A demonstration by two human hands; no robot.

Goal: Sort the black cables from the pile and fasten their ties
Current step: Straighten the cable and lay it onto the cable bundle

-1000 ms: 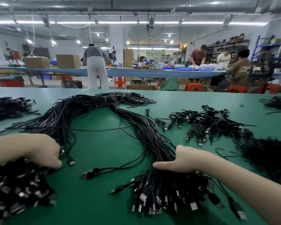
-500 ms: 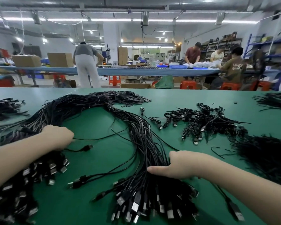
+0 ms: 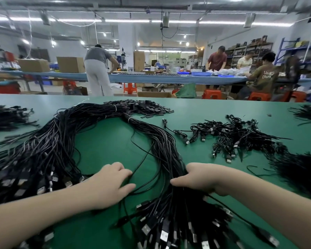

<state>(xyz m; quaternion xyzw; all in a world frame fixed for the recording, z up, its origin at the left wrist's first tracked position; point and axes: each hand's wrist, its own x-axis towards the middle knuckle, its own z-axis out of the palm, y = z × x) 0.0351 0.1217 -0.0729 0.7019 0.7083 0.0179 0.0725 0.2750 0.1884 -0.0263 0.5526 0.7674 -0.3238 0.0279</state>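
On the green table (image 3: 104, 144), a large arch-shaped bundle of black cables (image 3: 65, 141) is laid out, its two ends fanned toward the near edge with metal USB plugs (image 3: 163, 234) showing. The right hand (image 3: 203, 178) is placed on the right leg of the bundle, palm down, fingers curled over the strands and thumb extended toward the left along them; a thick bunch is gripped there. The forearm enters from the lower right corner. The left hand (image 3: 108, 184) is held between the two legs, knuckles up, fingers curled; a single loose cable (image 3: 142, 162) runs up from its fingertips, apparently pinched, though the contact itself is hidden by the fingers. The left forearm crosses from the lower left.

To the right, a smaller pile of coiled cables (image 3: 235, 135) is seen, well apart from the hands. Behind the arch, a heap of flat black ties (image 3: 147, 108) is noted.
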